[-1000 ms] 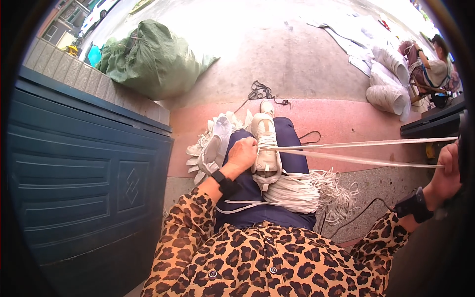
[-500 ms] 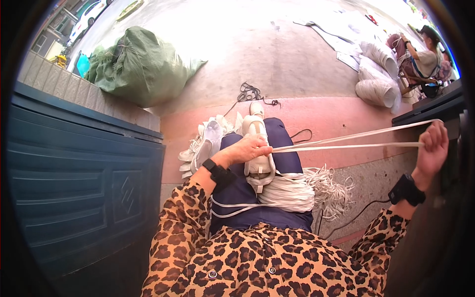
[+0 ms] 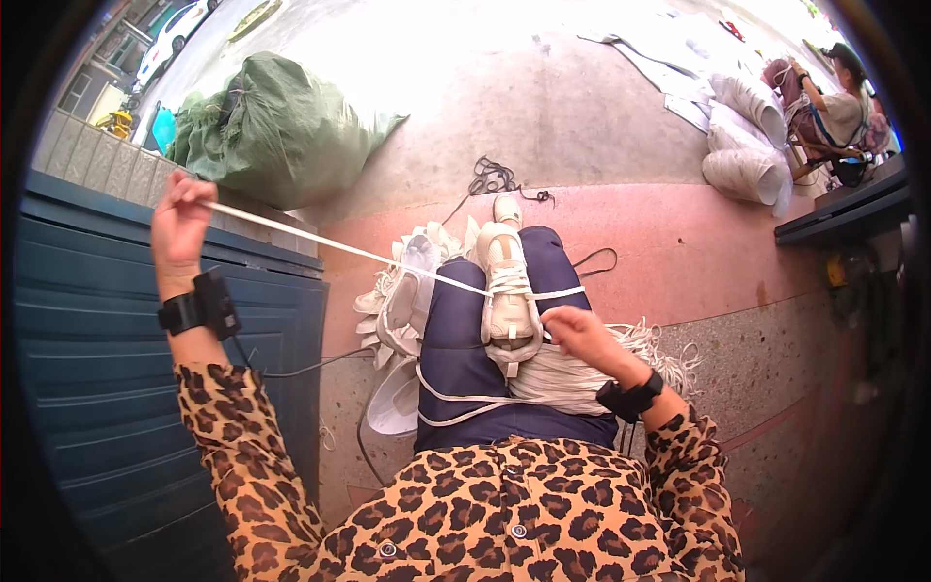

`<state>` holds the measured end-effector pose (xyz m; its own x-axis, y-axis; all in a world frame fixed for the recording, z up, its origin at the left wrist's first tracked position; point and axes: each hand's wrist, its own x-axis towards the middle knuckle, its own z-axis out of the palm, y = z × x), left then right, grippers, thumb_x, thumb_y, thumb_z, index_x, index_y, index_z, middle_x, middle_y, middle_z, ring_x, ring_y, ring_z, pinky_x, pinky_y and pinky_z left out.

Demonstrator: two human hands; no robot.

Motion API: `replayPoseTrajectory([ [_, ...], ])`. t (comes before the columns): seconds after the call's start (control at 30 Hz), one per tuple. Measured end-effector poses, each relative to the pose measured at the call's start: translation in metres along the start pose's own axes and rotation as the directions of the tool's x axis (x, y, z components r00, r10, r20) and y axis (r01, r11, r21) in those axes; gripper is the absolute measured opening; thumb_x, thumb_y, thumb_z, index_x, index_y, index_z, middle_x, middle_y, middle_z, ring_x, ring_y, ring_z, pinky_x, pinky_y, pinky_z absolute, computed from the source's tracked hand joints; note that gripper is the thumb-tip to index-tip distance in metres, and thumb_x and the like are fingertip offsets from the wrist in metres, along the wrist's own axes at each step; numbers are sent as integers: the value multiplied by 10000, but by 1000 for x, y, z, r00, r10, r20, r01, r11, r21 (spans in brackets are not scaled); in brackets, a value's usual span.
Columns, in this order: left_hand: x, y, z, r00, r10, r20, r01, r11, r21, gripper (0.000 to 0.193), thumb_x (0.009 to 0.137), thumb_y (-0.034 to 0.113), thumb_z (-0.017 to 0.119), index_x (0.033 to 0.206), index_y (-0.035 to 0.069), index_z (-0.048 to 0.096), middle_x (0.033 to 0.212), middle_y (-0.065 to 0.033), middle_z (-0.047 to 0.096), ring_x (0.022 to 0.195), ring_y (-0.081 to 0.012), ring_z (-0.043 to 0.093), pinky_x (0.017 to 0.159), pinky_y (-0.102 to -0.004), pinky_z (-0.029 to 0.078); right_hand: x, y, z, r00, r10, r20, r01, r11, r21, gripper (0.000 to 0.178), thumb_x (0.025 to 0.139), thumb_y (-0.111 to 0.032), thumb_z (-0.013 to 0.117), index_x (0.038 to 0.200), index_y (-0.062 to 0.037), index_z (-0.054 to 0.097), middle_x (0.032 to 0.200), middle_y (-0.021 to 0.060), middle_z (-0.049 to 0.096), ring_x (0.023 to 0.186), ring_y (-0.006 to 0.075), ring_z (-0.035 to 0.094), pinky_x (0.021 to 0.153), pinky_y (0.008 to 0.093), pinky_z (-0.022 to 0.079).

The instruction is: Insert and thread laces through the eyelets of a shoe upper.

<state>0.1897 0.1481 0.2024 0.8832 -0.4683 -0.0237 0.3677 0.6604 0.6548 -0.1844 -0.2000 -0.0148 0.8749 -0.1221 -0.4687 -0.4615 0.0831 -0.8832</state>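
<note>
A beige sneaker lies between my thighs, its toe end away from me, with a white lace threaded across its upper. Raised at the far left, my left hand is closed on the shoelace, which runs taut down to the sneaker. My right hand is beside the sneaker's right edge, fingers loosely bent and apart, with no lace seen in it. Above it, the other lace end crosses my right thigh. A thick bundle of white laces rests across my lap, its loose ends hanging to the right.
More pale shoes are piled by my left leg. Dark cord lies tangled beyond my feet. A large green sack stands ahead left, and blue panelled doors flank me. White rolled bundles and a seated person are far right.
My left hand has swung from the sneaker to the far left, drawing the lace out. My right hand has let go of the lace and come back from the far right to the sneaker.
</note>
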Motion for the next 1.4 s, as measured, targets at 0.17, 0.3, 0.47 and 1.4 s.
replayPoseTrajectory([
  [0.17, -24, -49, -24, 928, 119, -354, 115, 811, 574, 217, 911, 257, 491, 951, 47, 530, 546, 76, 284, 450, -37, 243, 403, -186, 216, 5, -3, 35, 946, -325, 20, 237, 646, -726, 196, 794, -179, 588, 947, -57, 566, 783, 155, 624, 740, 317, 613, 599, 362, 484],
  [0.3, -49, -186, -25, 881, -148, -450, 471, 364, 803, 100, 859, 234, 520, 842, 139, 497, 568, 74, 372, 454, -15, 340, 346, -170, 247, 19, 1, 43, 819, -548, 169, 397, 327, -858, 90, 780, -131, 551, 817, -61, 508, 644, 102, 577, 626, 262, 610, 549, 349, 477],
  [0.47, -80, -304, -8, 898, -438, -25, 123, 198, 972, 175, 836, 177, 536, 824, 18, 610, 694, -25, 580, 573, -114, 515, 531, -258, 433, 25, 6, 39, 806, -541, 238, 426, 252, -869, 76, 718, -85, 551, 774, -63, 503, 663, 81, 569, 597, 236, 604, 495, 343, 470],
  [1.4, -93, -357, 3, 870, -474, 135, -167, -26, 986, 123, 757, 108, 568, 792, 0, 616, 756, -179, 605, 728, -318, 595, 670, -379, 465, 15, -1, 40, 747, -588, 312, 482, 155, -862, 44, 733, -108, 533, 747, -81, 502, 648, 53, 556, 590, 206, 602, 493, 318, 468],
])
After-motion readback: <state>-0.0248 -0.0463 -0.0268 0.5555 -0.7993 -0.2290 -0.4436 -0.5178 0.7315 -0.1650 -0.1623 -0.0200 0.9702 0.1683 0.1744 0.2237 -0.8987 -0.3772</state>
